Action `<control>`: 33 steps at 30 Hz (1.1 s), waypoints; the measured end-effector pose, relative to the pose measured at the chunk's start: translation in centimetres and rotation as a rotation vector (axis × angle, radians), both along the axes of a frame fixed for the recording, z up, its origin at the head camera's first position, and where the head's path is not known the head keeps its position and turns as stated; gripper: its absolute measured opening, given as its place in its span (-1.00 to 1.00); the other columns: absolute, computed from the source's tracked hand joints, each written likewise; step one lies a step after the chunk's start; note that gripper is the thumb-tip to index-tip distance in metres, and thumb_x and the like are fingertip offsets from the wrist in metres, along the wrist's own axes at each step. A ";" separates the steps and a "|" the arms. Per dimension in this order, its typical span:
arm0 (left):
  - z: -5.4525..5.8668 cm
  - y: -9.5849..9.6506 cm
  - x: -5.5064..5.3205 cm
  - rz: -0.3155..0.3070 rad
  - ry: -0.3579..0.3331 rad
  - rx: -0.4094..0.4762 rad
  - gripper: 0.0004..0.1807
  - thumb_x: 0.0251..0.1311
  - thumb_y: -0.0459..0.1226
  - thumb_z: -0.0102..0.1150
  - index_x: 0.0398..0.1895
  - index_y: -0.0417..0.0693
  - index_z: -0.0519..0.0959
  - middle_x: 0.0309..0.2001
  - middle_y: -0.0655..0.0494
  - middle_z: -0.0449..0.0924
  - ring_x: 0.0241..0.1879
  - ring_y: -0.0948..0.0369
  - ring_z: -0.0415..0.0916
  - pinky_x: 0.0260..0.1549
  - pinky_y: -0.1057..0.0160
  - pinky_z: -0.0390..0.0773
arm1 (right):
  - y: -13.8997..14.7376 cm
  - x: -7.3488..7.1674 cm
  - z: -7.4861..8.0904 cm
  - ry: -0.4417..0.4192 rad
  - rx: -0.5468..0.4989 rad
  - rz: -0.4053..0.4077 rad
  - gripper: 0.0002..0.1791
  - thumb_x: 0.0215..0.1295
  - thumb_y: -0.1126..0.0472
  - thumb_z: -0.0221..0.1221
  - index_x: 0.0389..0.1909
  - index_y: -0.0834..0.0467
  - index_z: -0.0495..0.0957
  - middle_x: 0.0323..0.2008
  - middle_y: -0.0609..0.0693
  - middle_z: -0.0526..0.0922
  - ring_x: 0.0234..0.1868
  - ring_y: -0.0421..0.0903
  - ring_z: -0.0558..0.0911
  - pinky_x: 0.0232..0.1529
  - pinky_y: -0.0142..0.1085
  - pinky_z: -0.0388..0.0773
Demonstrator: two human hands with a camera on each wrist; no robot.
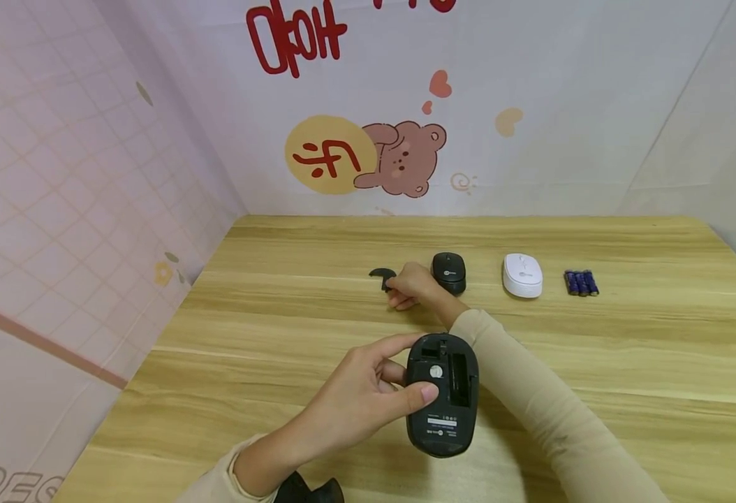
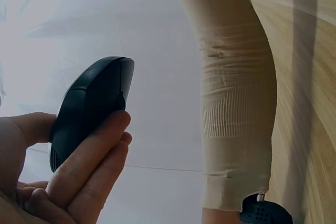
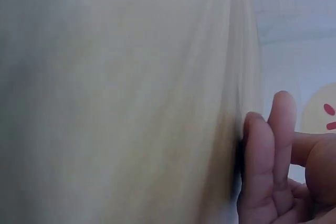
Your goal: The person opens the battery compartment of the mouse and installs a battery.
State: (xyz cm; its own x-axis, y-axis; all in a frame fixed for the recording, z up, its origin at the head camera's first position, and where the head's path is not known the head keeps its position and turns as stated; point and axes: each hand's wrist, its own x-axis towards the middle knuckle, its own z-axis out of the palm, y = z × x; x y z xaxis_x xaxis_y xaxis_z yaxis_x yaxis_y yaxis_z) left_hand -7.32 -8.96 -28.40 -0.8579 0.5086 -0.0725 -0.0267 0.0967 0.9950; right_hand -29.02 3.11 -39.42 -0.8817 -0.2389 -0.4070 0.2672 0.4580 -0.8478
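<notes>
A black computer mouse (image 1: pixel 442 419) is in my left hand (image 1: pixel 362 395), its underside facing up in the head view. The thumb lies across the underside and the fingers go round its edge; its battery compartment (image 1: pixel 460 379) is uncovered, with no battery visible. In the left wrist view the mouse (image 2: pixel 86 111) shows side-on between thumb and fingers. Farther back, my right hand (image 1: pixel 413 283) pinches the edge of a thin black curved battery cover (image 1: pixel 383 272) at its fingertips. In the right wrist view the fingers (image 3: pixel 260 166) hide most of what they hold.
Just right of the right hand stands a second black mouse (image 1: pixel 448 271). A white mouse (image 1: pixel 522 275) and several blue batteries (image 1: pixel 582 283) are farther right on the wooden table (image 1: pixel 267 293). A printed cloth wall (image 1: pixel 563 161) rises behind the table.
</notes>
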 end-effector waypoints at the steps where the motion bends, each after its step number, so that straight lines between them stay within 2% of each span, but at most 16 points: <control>1: 0.0 0.0 0.0 0.001 -0.003 0.001 -0.42 0.14 -0.31 0.23 0.25 -0.11 0.34 -0.36 0.00 0.67 -0.40 0.15 0.65 -0.31 0.30 0.59 | 0.1 0.1 0.2 0.018 0.011 0.016 -0.68 0.30 0.28 0.04 -0.55 0.41 0.56 -0.74 0.06 0.57 -0.73 -0.16 0.59 -0.55 -0.30 0.60; 5: -0.2 0.2 -0.1 0.009 -0.005 -0.002 -0.43 0.13 -0.31 0.23 0.25 -0.11 0.34 -0.37 0.00 0.67 -0.40 0.15 0.65 -0.31 0.31 0.58 | 1.1 0.4 2.0 0.156 0.114 0.106 -0.64 0.33 0.22 0.04 -0.48 0.43 0.59 -0.71 0.09 0.60 -0.62 -0.04 0.65 -0.50 -0.24 0.62; 8: -0.3 0.5 -0.4 0.011 -0.012 0.000 -0.44 0.13 -0.31 0.24 0.24 -0.07 0.36 -0.39 0.01 0.67 -0.40 0.15 0.65 -0.32 0.31 0.58 | 2.6 0.4 3.7 0.306 0.264 0.172 -0.63 0.34 0.17 0.02 -0.41 0.41 0.61 -0.70 0.07 0.61 -0.54 0.02 0.67 -0.45 -0.21 0.62; 10: -0.5 0.7 -0.6 0.011 -0.016 -0.002 -0.43 0.12 -0.32 0.24 0.24 -0.07 0.36 -0.40 0.01 0.67 -0.40 0.15 0.65 -0.33 0.30 0.59 | 3.8 0.3 4.6 0.391 0.365 0.191 -0.64 0.35 0.14 0.01 -0.36 0.37 0.62 -0.71 0.03 0.61 -0.52 0.02 0.67 -0.44 -0.22 0.60; 13: -0.7 1.0 -0.9 0.007 -0.027 -0.004 -0.41 0.12 -0.33 0.24 0.25 -0.12 0.34 -0.39 -0.01 0.67 -0.40 0.14 0.65 -0.34 0.28 0.60 | 6.1 0.1 5.7 0.459 0.437 0.170 -0.66 0.35 0.16 0.01 -0.29 0.35 0.62 -0.68 0.02 0.62 -0.52 0.00 0.66 -0.46 -0.27 0.57; 20: -1.2 1.3 -1.2 0.020 -0.031 -0.031 -0.38 0.11 -0.32 0.25 0.27 -0.13 0.31 -0.39 -0.01 0.67 -0.39 0.17 0.65 -0.36 0.26 0.61 | 13.4 0.5 7.4 0.518 0.432 0.087 -0.66 0.36 0.20 0.00 -0.21 0.43 0.57 -0.46 0.20 0.64 -0.48 0.02 0.66 -0.45 -0.22 0.57; 25: -1.4 1.4 -1.3 0.028 -0.030 -0.030 -0.38 0.11 -0.32 0.25 0.27 -0.12 0.31 -0.39 -0.02 0.67 -0.38 0.17 0.65 -0.35 0.26 0.61 | 18.8 1.3 7.8 0.499 0.477 0.046 -0.57 0.38 0.12 -0.02 -0.11 0.46 0.52 -0.38 0.24 0.63 -0.37 0.11 0.65 -0.37 -0.08 0.57; 29: -1.4 1.2 -1.3 0.029 -0.021 -0.038 -0.37 0.12 -0.31 0.25 0.28 -0.15 0.30 -0.38 -0.05 0.67 -0.37 0.17 0.64 -0.34 0.26 0.60 | 22.4 1.9 7.2 0.493 0.547 0.062 -0.50 0.37 0.06 -0.01 -0.06 0.49 0.48 -0.27 0.33 0.60 -0.26 0.22 0.59 -0.29 0.04 0.51; 33: -1.5 1.2 -1.4 0.026 -0.011 -0.046 -0.36 0.13 -0.31 0.24 0.30 -0.18 0.27 -0.37 -0.07 0.67 -0.37 0.16 0.64 -0.34 0.25 0.60 | 25.3 2.0 6.1 0.510 0.652 0.147 -0.52 0.33 0.08 0.06 -0.03 0.47 0.46 -0.14 0.44 0.51 -0.17 0.34 0.50 -0.26 0.13 0.43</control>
State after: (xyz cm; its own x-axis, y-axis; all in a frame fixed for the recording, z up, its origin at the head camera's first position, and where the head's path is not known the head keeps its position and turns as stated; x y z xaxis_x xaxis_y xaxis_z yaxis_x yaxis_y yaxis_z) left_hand -8.74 -7.81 -29.87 -0.8698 0.4821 -0.1049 -0.0406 0.1419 0.9890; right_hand -27.02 28.40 -33.35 -0.9732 -0.2209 -0.0637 -0.1775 0.8982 -0.4021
